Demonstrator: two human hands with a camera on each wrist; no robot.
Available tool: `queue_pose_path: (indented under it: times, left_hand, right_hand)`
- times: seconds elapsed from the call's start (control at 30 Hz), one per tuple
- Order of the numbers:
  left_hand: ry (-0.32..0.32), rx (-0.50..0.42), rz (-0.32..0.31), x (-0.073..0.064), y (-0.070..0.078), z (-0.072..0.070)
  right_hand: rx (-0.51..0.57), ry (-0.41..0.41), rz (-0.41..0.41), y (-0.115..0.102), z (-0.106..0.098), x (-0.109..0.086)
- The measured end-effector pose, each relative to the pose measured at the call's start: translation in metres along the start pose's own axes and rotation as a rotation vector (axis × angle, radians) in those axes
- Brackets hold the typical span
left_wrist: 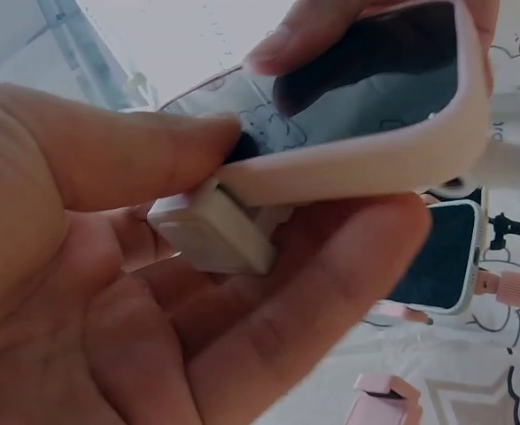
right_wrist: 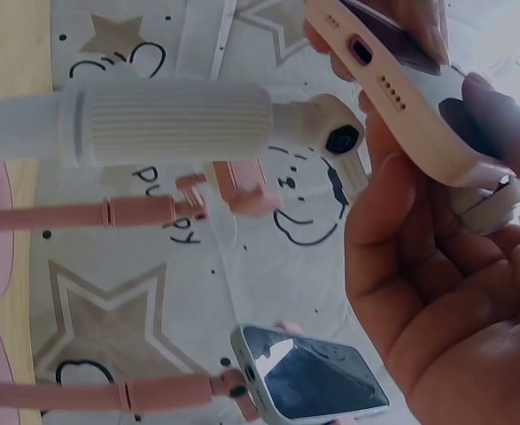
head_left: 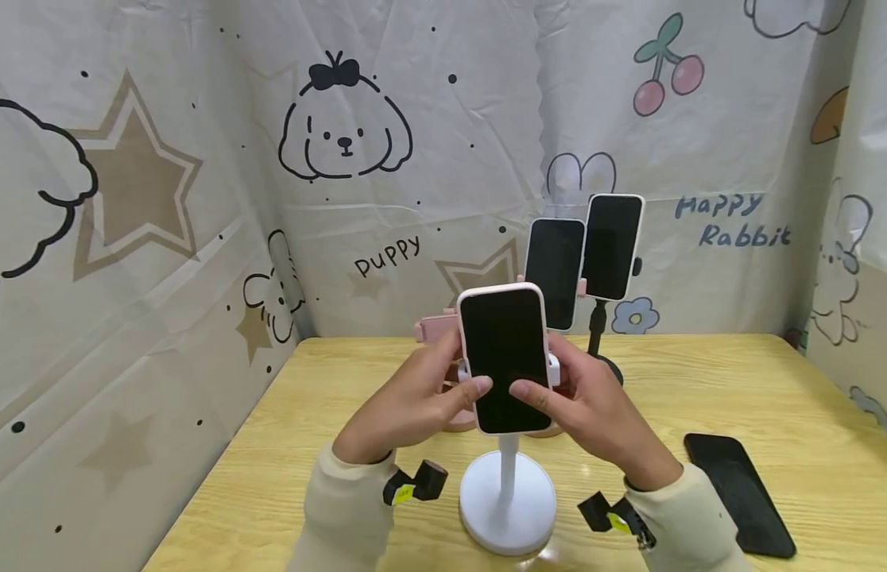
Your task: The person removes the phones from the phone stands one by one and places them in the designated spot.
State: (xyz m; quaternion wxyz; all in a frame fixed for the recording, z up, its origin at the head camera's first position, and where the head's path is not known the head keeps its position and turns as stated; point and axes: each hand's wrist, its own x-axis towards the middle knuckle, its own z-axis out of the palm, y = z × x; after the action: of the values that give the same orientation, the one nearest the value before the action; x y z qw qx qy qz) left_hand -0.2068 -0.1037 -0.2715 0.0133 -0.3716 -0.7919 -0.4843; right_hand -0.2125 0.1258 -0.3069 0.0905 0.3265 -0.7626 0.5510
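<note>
A phone (head_left: 504, 342) in a pale pink case stands upright in the clamp of a white phone stand (head_left: 511, 508). My left hand (head_left: 420, 391) grips its left side, thumb on the dark screen. On the opposite side my right hand (head_left: 595, 407) holds it likewise, thumb on the lower screen. In the left wrist view, one white clamp jaw lies against the case edge (left_wrist: 357, 168), with fingers behind it. The right wrist view shows the case's bottom edge (right_wrist: 392, 99) and the stand's ribbed post (right_wrist: 171, 122). The phone's back is mostly hidden.
Behind, a phone (head_left: 555, 270) sits in a pink stand, beside another phone (head_left: 613, 246) on a black stand. A further pink holder (head_left: 436, 328) is partly hidden by my left hand. A black phone (head_left: 740, 494) lies flat on the wooden table (head_left: 257, 477) at right.
</note>
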Motion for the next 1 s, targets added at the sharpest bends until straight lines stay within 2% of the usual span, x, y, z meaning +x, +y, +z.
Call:
queue_pose_path:
  times: [0.1, 0.33, 0.43, 0.53, 0.77, 0.87, 1.0]
  left_hand:
    - [-0.005, -0.011, 0.016, 0.005, 0.000, 0.004]
    - [0.022, -0.001, -0.032, 0.006, -0.002, 0.007]
    - [0.032, 0.009, -0.028, 0.007, -0.003, 0.006]
    - [0.053, 0.047, -0.031, 0.007, -0.004, 0.005]
    - [0.157, 0.196, -0.088, 0.004, -0.003, 0.001]
    - [0.172, 0.197, -0.079, 0.004, -0.003, 0.000]
    - [0.182, 0.152, -0.057, 0.006, -0.005, -0.002]
  right_hand:
    - [0.009, -0.006, 0.009, 0.001, -0.005, -0.002]
    - [-0.017, 0.004, 0.002, 0.004, -0.007, -0.004]
    - [-0.024, 0.007, -0.004, 0.003, -0.007, -0.003]
    - [-0.022, 0.006, -0.003, 0.002, -0.008, -0.003]
    - [-0.068, -0.005, -0.005, 0.002, -0.011, -0.004]
    - [-0.098, -0.007, 0.007, 0.001, -0.014, -0.004]
    - [-0.131, -0.010, 0.019, -0.001, -0.020, -0.005]
